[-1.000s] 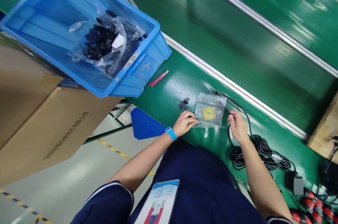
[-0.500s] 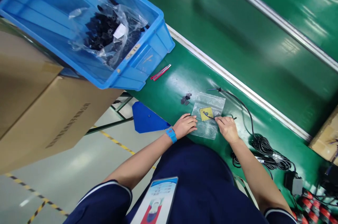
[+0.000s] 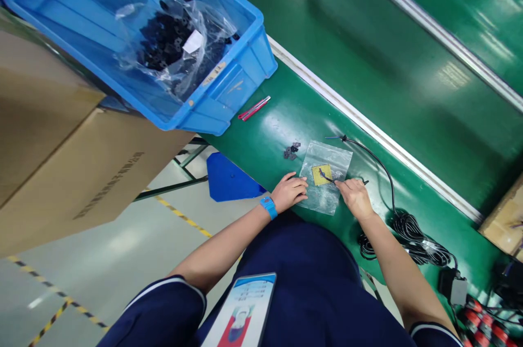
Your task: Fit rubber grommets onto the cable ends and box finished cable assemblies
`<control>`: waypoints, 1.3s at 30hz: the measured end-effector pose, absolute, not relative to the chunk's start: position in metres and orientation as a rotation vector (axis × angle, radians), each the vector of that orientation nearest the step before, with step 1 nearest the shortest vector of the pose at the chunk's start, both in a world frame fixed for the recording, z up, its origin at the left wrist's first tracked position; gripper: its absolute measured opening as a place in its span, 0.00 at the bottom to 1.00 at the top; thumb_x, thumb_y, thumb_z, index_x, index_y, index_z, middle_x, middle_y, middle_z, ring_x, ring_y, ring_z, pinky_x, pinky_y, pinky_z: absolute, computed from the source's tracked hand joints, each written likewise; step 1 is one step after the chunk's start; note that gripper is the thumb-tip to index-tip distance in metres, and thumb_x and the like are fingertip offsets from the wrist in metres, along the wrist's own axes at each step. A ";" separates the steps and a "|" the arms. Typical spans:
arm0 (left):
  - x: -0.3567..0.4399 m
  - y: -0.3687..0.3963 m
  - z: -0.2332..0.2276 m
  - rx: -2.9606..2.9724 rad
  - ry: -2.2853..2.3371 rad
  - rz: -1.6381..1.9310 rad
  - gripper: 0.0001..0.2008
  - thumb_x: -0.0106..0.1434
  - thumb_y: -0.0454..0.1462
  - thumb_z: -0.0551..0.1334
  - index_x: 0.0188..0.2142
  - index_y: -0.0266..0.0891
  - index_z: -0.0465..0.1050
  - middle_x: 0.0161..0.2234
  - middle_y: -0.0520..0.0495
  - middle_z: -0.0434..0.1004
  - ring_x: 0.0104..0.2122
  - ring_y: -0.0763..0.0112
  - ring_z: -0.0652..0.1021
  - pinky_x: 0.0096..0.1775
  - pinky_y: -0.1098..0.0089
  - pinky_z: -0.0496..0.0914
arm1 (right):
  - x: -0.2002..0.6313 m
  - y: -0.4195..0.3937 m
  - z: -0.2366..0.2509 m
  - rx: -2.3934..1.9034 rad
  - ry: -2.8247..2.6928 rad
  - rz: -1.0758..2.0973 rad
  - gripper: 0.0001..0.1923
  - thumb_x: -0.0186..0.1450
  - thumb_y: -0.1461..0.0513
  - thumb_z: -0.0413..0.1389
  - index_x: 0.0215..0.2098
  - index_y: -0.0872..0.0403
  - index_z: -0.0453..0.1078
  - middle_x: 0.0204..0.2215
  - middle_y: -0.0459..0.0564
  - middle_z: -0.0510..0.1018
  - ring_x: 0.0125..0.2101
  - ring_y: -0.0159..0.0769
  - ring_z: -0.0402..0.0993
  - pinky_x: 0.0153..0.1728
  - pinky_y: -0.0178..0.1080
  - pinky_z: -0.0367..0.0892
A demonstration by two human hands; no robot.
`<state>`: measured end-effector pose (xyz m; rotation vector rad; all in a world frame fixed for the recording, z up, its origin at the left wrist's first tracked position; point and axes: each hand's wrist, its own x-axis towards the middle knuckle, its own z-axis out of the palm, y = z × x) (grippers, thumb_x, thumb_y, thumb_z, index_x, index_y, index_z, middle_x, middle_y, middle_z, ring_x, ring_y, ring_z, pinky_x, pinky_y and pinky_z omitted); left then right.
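Observation:
My right hand point(image 3: 354, 198) pinches a thin black stick-like thing point(image 3: 329, 179), whose exact kind I cannot make out. Its far tip lies over a small yellow square point(image 3: 317, 177), where a dark bluish spot shows. Under the square is a clear zip bag point(image 3: 322, 201), flat on the green table. Fingers loosely stretched, my left hand point(image 3: 289, 192) rests at the bag's left edge and holds nothing. Just beyond it lie several small dark flat pieces point(image 3: 291, 151).
A blue bin point(image 3: 229, 91) holds many black pieces in clear plastic, beside a large cardboard box point(image 3: 134, 172). A red cutter knife point(image 3: 254, 108) lies near the bin. Coiled black cables point(image 3: 420, 246), an adapter point(image 3: 452, 285) and red-and-black parts point(image 3: 482, 320) are at the right.
The tip of the black stick-like thing has shifted slightly over the yellow square, with my right hand still holding it. My left hand stays at the bag. The whole view has shifted a little.

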<state>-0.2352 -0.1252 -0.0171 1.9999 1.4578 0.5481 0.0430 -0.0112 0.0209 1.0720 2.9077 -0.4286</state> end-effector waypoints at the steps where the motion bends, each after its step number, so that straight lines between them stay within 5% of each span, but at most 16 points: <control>1: -0.235 -0.125 -0.017 1.999 1.460 0.551 0.11 0.71 0.45 0.62 0.34 0.41 0.75 0.46 0.47 0.83 0.58 0.63 0.77 0.66 0.54 0.57 | 0.042 -0.010 0.021 1.091 2.889 -0.429 0.16 0.76 0.60 0.48 0.50 0.52 0.77 0.31 0.50 0.78 0.35 0.37 0.71 0.42 0.40 0.58; 10: -0.233 -0.126 -0.018 1.984 1.476 0.552 0.09 0.70 0.43 0.64 0.35 0.42 0.76 0.47 0.48 0.83 0.57 0.64 0.77 0.66 0.54 0.56 | 0.029 0.006 0.024 1.246 2.771 -0.409 0.17 0.76 0.57 0.48 0.38 0.54 0.76 0.30 0.50 0.79 0.28 0.35 0.72 0.34 0.38 0.57; 23: -0.231 -0.122 -0.003 1.985 1.502 0.554 0.09 0.68 0.45 0.66 0.35 0.44 0.79 0.44 0.51 0.83 0.55 0.67 0.78 0.64 0.61 0.60 | 0.037 -0.029 0.060 1.385 3.210 -0.502 0.05 0.71 0.61 0.58 0.41 0.53 0.77 0.29 0.47 0.81 0.30 0.31 0.76 0.37 0.36 0.67; 30: -0.270 -0.048 0.007 1.682 2.096 0.544 0.19 0.75 0.43 0.53 0.58 0.37 0.74 0.54 0.32 0.76 0.54 0.50 0.74 0.54 0.50 0.65 | 0.029 -0.039 0.105 1.724 3.312 -0.664 0.07 0.68 0.64 0.62 0.45 0.53 0.75 0.32 0.48 0.82 0.28 0.31 0.77 0.32 0.35 0.72; 35: -0.291 0.011 0.003 1.658 1.952 0.384 0.10 0.68 0.42 0.65 0.43 0.39 0.80 0.43 0.41 0.81 0.45 0.59 0.79 0.52 0.58 0.70 | 0.023 -0.045 0.138 1.859 3.310 -0.778 0.08 0.67 0.65 0.62 0.45 0.51 0.74 0.31 0.46 0.81 0.25 0.30 0.74 0.28 0.35 0.71; 39: -0.290 0.025 0.011 1.582 1.845 0.338 0.14 0.70 0.45 0.64 0.41 0.36 0.77 0.41 0.45 0.80 0.43 0.64 0.79 0.50 0.56 0.74 | 0.025 -0.054 0.156 2.001 3.261 -0.857 0.08 0.68 0.65 0.61 0.45 0.51 0.74 0.31 0.46 0.81 0.25 0.30 0.74 0.25 0.35 0.69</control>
